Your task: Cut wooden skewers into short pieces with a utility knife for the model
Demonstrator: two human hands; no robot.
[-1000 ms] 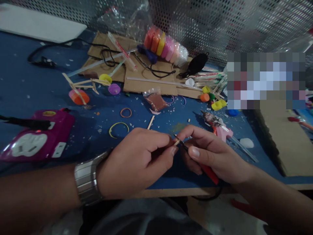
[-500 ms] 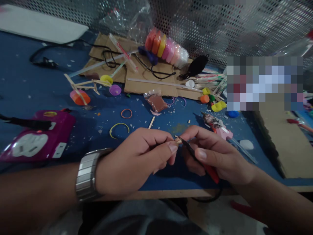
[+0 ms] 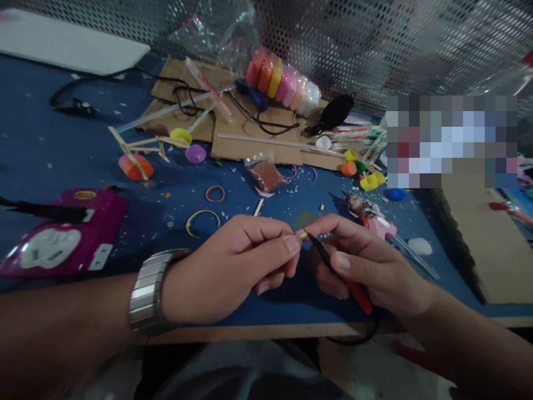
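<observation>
Clear packet [image 3: 255,161] holds brown material [image 3: 268,176]; clear wrapper [image 3: 310,99] holds coloured blocks [image 3: 265,75]. Yellow label [image 3: 86,193] on the purple power strip [image 3: 111,214]: illegible. My left hand [image 3: 233,266] pinches a wooden stick [image 3: 302,235] above the blue table [image 3: 50,155]; my right hand [image 3: 370,266] grips a red-handled tool [image 3: 359,295], dark tip [image 3: 318,247] at the stick's end. Since one second ago, curled left fingers [image 3: 273,279] have appeared below my thumb [image 3: 275,253].

Passage runs over the blue tabletop [image 3: 150,222] between the purple power strip [image 3: 94,222] and the yellow ring [image 3: 187,224]. Between left hand [image 3: 233,266] and right hand [image 3: 370,266], the wooden stick [image 3: 301,235] and red-handled tool [image 3: 323,253] obstruct the gap. Forward obstacles: brown packet [image 3: 267,176], pink glue gun [image 3: 381,226], then black cord [image 3: 277,133] across cardboard [image 3: 233,148]; cord height cannot be judged reliably.
</observation>
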